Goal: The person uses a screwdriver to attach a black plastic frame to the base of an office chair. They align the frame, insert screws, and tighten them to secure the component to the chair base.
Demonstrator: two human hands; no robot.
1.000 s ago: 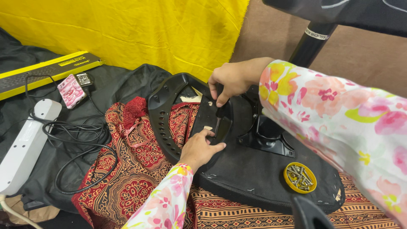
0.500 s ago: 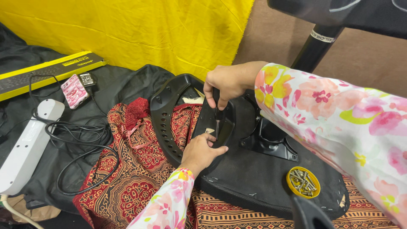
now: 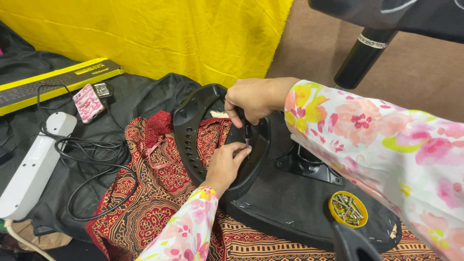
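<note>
- The right hand (image 3: 251, 99) is closed around a screwdriver (image 3: 247, 131), tip down on a black plastic armrest (image 3: 193, 140).
- The left hand (image 3: 226, 164) pinches at the tip, resting on the armrest.
- The armrest lies on an upturned chair seat (image 3: 290, 203) over red patterned cloth (image 3: 150, 193).
- A yellow lid of screws (image 3: 347, 209) sits on the seat; a yellow curtain (image 3: 159, 34) hangs behind.

Long flat box (image 3: 53, 83), black with yellow edges and a yellow label patch, lying at upper left on dark cloth. White label band (image 3: 373, 41) with dark print, wrapped round the black cylinder (image 3: 360, 60) at upper right.
</note>
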